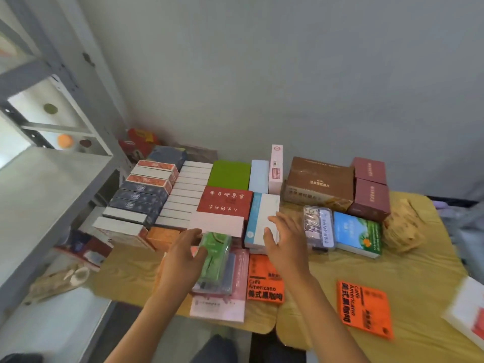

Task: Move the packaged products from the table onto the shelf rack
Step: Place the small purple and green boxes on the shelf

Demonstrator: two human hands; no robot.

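— What's biggest here?
— The grey shelf rack (39,195) on the left, then the yellow-covered table (419,279) crowded with boxed products.
— The hands?
— Left hand (183,255) curls round a green packet (214,260) near the front edge. Right hand (285,244), fingers spread, rests on a white-and-blue box (262,213).

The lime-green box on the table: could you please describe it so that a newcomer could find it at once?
Start at the yellow-covered table against the grey wall and look along its back row of packages. The lime-green box lies flat there, just behind the red box with white characters and left of the pale blue box. It alone has a plain, bright green top without any print.
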